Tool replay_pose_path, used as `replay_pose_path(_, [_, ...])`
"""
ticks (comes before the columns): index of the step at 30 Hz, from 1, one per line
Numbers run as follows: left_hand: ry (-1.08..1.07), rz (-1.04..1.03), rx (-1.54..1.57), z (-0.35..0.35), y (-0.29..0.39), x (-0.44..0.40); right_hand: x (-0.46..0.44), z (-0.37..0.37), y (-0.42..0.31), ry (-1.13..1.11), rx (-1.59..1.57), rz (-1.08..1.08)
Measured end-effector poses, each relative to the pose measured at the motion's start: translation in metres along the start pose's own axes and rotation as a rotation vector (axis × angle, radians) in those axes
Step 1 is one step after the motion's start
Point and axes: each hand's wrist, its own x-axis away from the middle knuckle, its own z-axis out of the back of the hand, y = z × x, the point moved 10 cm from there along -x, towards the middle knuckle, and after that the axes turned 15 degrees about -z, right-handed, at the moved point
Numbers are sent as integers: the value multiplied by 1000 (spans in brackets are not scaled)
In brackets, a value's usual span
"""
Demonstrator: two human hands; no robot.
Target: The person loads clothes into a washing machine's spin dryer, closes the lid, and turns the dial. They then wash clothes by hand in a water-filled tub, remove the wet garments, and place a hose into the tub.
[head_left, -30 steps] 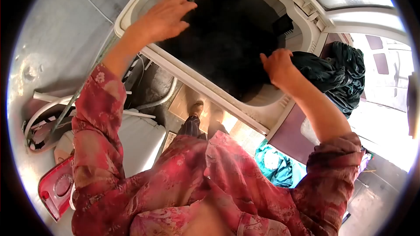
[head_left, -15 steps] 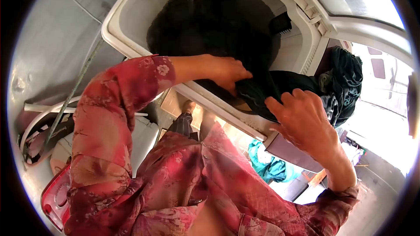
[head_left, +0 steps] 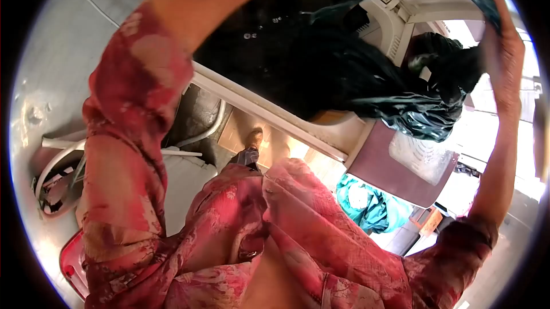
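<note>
A long dark green wet cloth (head_left: 366, 68) stretches from the dark water (head_left: 258, 51) in the washing machine tub over its right rim. Part of it is bunched in shiny folds on the right side of the machine. Another length is raised toward the top edge of the view. My right hand (head_left: 504, 51) is lifted at the upper right, closed on a raised strip of this cloth; its fingers are partly blurred. My left forearm reaches across the top left, and the hand itself is beyond the upper edge.
The washing machine's pale rim (head_left: 269, 114) runs across the middle, with a brown panel (head_left: 395, 166) at its right. A teal cloth (head_left: 372, 206) lies below. White hoses (head_left: 54, 166) and a red plastic object (head_left: 71, 263) are at the left.
Both arms have risen and spread apart, lifting the dark cloth up from the tub rim. My left hand has left the view at the top. Bubbles now show on the water.
</note>
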Motion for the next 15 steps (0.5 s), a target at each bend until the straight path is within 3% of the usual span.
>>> replay_pose_path(1, [218,-238,-284,-12,28,10,7,14,43,-51,71,-134])
replay_pose_path(2, [361,-168,-351,-23,25,14,16,34,63,45,230,-136])
replay_pose_path(3, [362,-185,-342,-22,24,30,34,41,88,-4,397,-405])
replay_pose_path(5, [-556,270,-63,-91,-41,106,79,50,93,210,373,-86])
replay_pose_path(7, [-1076,311,0,-143,-70,217,138,7,139,52,471,-299])
replay_pose_path(8, [-1133,457,107,-150,-72,256,164,-27,145,-137,368,-404])
replay_pose_path(9, [-1184,605,216,-158,-69,287,184,-51,134,-160,143,-440])
replay_pose_path(10, [-1192,600,217,-166,-66,298,201,-73,137,-137,-80,-549])
replay_pose_path(11, [-1123,730,282,-169,-69,308,220,-93,167,-56,-403,-659])
replay_pose_path(12, [-1048,857,347,-172,-69,313,223,-97,169,-92,-525,-695])
replay_pose_path(13, [-1062,851,356,-172,-61,316,230,-97,170,-131,-645,-735])
replay_pose_path(14, [-978,894,364,-162,-56,313,227,-82,156,-77,-394,-501])
replay_pose_path(15, [-893,929,365,-149,-55,305,234,-91,171,-101,-523,-581])
